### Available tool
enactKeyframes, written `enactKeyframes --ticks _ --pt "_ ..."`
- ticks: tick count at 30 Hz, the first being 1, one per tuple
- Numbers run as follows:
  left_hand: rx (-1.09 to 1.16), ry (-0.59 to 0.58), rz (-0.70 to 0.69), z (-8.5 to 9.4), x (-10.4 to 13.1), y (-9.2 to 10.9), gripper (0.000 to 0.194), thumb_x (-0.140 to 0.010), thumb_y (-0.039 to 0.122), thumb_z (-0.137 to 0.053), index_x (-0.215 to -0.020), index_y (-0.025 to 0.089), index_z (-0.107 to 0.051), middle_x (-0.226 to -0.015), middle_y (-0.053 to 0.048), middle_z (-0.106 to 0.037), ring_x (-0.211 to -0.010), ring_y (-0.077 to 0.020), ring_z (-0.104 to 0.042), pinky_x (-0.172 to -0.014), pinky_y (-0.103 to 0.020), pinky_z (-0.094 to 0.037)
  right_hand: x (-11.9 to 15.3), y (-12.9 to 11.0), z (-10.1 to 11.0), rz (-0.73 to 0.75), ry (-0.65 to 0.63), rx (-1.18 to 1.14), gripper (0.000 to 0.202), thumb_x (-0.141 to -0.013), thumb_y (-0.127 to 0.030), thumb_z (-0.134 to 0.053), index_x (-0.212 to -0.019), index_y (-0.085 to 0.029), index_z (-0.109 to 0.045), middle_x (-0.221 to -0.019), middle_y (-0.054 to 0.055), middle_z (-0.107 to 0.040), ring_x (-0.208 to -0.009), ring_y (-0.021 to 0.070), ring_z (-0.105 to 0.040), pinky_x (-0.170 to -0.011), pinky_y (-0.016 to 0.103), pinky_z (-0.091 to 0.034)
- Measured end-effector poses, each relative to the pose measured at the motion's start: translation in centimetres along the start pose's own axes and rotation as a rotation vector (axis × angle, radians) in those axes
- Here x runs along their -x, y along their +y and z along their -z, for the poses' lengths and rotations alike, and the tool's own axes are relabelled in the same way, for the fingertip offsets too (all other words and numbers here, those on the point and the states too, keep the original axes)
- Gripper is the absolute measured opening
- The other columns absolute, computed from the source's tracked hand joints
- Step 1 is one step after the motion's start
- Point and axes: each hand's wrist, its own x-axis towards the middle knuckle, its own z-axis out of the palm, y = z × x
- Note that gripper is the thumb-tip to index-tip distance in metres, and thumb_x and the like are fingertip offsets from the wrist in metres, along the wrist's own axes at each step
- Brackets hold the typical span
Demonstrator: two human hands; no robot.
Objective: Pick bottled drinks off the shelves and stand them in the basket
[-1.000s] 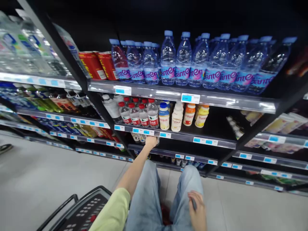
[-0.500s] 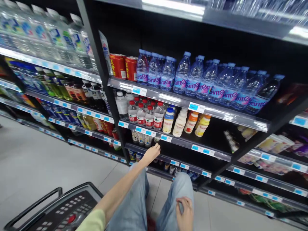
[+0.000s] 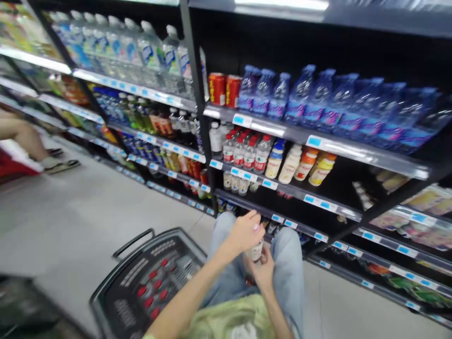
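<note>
Gripping a small bottle with a pale printed label [image 3: 255,252] upright or nearly so, my left hand [image 3: 247,231] curls over its top, my right hand [image 3: 263,270] closes round its lower part. It is near the front edge of the black lower shelf [image 3: 305,230], whose left end carries small pale-labelled bottles [image 3: 235,183]. Should my lower grip loosen, it could drop onto the pale tiled floor [image 3: 339,301].

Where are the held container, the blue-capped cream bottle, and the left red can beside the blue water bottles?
Held container [image 3: 255,253]: head view, on its pale side.
Blue-capped cream bottle [image 3: 274,162]: head view, mid-body.
Left red can [image 3: 216,88]: head view, middle of its front.
</note>
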Motion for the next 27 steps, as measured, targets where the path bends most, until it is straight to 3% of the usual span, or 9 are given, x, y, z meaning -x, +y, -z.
enactKeyframes --ticks 3,5,8,10,12,14,22,27 --pt "-0.018 -0.099 0.087 3.6 0.2 -1.0 0.023 -0.086 0.016 -0.054 -0.064 0.021 -0.051 -0.069 -0.001 -0.056 -0.061 -0.0133 -0.050 -0.061 -0.028 -0.037 2.8 -2.2 -0.3 -0.137 -0.171 -0.083 0.073 -0.052 -0.044 -0.094 -0.116 -0.021 -0.065 -0.113 0.012 -0.078 -0.104 0.0327 -0.074 -0.094 0.049 -0.061" --pt "-0.015 -0.108 0.117 5.8 0.5 -2.5 0.022 -0.086 0.019 -0.055 -0.064 0.020 -0.054 -0.069 -0.002 -0.059 -0.064 -0.0145 -0.053 -0.066 -0.028 -0.038 4.5 -3.6 -1.1 -0.236 -0.287 -0.201 0.074 -0.056 -0.054 -0.091 -0.117 -0.023 -0.064 -0.109 0.011 -0.079 -0.103 0.0330 -0.074 -0.094 0.048 -0.060" --pt "-0.048 -0.146 0.175 8.6 1.5 -5.2 0.024 -0.087 0.024 -0.055 -0.064 0.020 -0.058 -0.061 -0.002 -0.058 -0.061 -0.0154 -0.052 -0.065 -0.029 -0.035 6.9 -5.4 -2.8 -0.502 -0.444 -0.383 0.067 -0.067 -0.080 -0.069 -0.100 -0.022 -0.067 -0.082 0.009 -0.075 -0.075 0.0283 -0.072 -0.070 0.042 -0.059" --pt "-0.064 -0.207 0.202 9.8 2.5 -6.7 0.027 -0.087 0.025 -0.054 -0.061 0.019 -0.059 -0.056 -0.002 -0.057 -0.057 -0.0149 -0.049 -0.063 -0.030 -0.032 7.8 -6.5 -3.6 -0.679 -0.578 -0.469 0.070 -0.073 -0.088 -0.054 -0.091 -0.022 -0.068 -0.065 0.006 -0.067 -0.054 0.0215 -0.059 -0.049 0.033 -0.045" --pt "-0.064 -0.248 0.222 10.3 3.3 -7.9 0.030 -0.087 0.024 -0.052 -0.058 0.019 -0.059 -0.054 -0.002 -0.056 -0.054 -0.0138 -0.046 -0.062 -0.031 -0.030 8.0 -7.3 -3.9 -0.792 -0.704 -0.528 0.072 -0.077 -0.089 -0.046 -0.090 -0.021 -0.069 -0.057 0.003 -0.059 -0.043 0.0157 -0.041 -0.040 0.027 -0.026" --pt "-0.048 -0.263 0.232 10.3 4.0 -8.6 0.031 -0.087 0.025 -0.051 -0.058 0.019 -0.059 -0.053 -0.001 -0.055 -0.052 -0.0128 -0.041 -0.060 -0.031 -0.028 7.8 -7.7 -3.7 -0.855 -0.778 -0.557 0.076 -0.079 -0.090 -0.042 -0.092 -0.020 -0.070 -0.051 0.000 -0.052 -0.039 0.0127 -0.029 -0.039 0.025 -0.015" --pt "0.051 -0.332 0.195 9.7 4.4 -8.5 0.034 -0.087 0.026 -0.049 -0.054 0.019 -0.054 -0.050 0.002 -0.047 -0.052 -0.0116 -0.032 -0.059 -0.031 -0.028 7.3 -5.1 -1.5 -1.010 -0.948 -0.676 0.082 -0.086 -0.088 -0.031 -0.099 -0.017 -0.070 -0.041 -0.008 -0.038 -0.037 0.0083 -0.016 -0.038 0.020 -0.016" --pt "0.115 -0.339 0.170 9.9 4.0 -8.3 0.035 -0.090 0.032 -0.050 -0.059 0.018 -0.059 -0.052 0.003 -0.047 -0.054 -0.0106 -0.032 -0.060 -0.028 -0.031 7.0 -5.6 -1.3 -0.988 -0.931 -0.626 0.077 -0.083 -0.089 -0.039 -0.098 -0.020 -0.068 -0.046 -0.007 -0.043 -0.038 0.0103 -0.025 -0.035 0.021 -0.021"
